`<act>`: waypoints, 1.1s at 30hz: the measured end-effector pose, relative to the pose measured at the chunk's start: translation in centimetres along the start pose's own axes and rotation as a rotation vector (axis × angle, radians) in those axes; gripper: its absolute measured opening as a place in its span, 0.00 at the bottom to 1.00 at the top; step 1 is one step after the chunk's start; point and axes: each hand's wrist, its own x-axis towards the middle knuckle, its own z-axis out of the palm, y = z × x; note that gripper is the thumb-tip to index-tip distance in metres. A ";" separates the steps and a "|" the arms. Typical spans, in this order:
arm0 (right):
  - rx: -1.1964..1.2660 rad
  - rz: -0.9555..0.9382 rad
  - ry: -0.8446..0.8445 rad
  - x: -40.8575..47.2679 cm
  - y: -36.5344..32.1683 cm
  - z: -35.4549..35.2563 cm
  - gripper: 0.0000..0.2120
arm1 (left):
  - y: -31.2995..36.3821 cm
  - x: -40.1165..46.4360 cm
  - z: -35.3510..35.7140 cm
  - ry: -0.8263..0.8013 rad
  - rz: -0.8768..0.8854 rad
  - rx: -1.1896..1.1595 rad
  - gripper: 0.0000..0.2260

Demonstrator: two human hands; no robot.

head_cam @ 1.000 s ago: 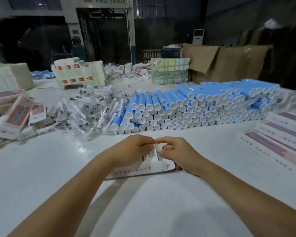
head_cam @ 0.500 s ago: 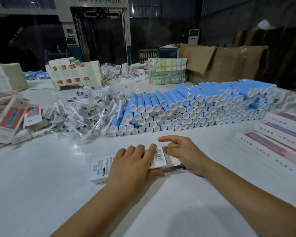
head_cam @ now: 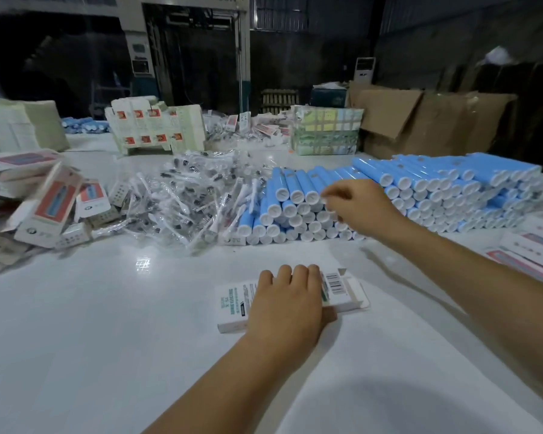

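- Carton [head_cam: 232,303]: white, printed, lying flat on the desk [head_cam: 107,339] about midway between the left and right edges, nearer the near edge than the far one. The end flap at its barcode end stands open, toward the right edge.
- Left hand [head_cam: 287,303]: laid flat on the carton with fingers straight, pressing it down. It grips nothing.
- Right hand [head_cam: 358,208]: reached out to the far side, with curled fingers nipping the white cap end of a top-row tube [head_cam: 322,180].
- Stack of blue tubes [head_cam: 436,189]: a long bank, several rows high, with caps facing the near edge. It runs from mid-desk to the right edge, well apart from the carton.
- Handling note, judged: draw the tube straight out along its own axis. A sideways tug would likely roll its neighbours off the bank.
- Handling note, judged: keep the left palm down so the carton does not skate, and leave the open mouth uncovered. Feed the tube in level with that mouth and clear of the flap.
- Bagged brush heads [head_cam: 185,198]: a loose heap just left of the tubes.
- Printed cartons [head_cam: 47,205]: tumbled at the left edge.
- Flat cartons [head_cam: 533,245]: lying at the right edge.
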 end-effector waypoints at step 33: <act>0.512 0.198 0.132 1.6 -1.2 -2.1 0.44 | -0.8 0.4 0.1 0.001 -0.045 0.020 0.28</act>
